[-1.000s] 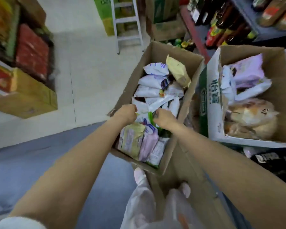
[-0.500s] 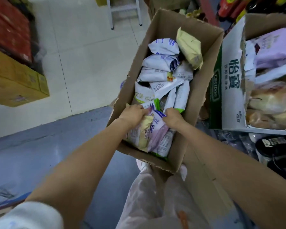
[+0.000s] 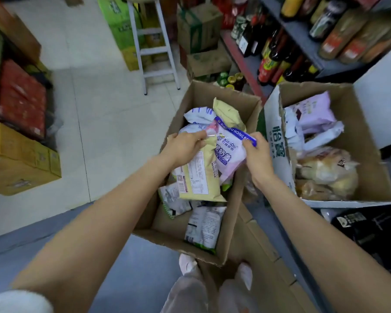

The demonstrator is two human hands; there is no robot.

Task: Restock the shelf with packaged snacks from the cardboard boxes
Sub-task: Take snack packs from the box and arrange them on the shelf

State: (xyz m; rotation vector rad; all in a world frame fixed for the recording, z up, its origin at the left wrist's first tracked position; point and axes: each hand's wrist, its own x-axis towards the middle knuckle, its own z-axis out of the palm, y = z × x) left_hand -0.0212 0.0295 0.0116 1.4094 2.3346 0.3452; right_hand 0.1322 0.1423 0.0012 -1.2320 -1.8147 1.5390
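Both hands' fingers grip two snack packets (image 3: pixel 212 159) above one of two cardboard boxes (image 3: pixel 183 236).

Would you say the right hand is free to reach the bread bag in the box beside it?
Probably not yet: the right hand pinches the lilac packet. The bread bag itself lies uncovered nearby.

Packets lifted out of the box

Both hands have risen from the near end of the cardboard box (image 3: pixel 246 102), bringing packets up with them: the left hand (image 3: pixel 182 147) now holds the yellow packet (image 3: pixel 200 175), the right hand (image 3: pixel 255 152) pinches the pink packet (image 3: pixel 229 152). The near end of the box floor is now exposed.
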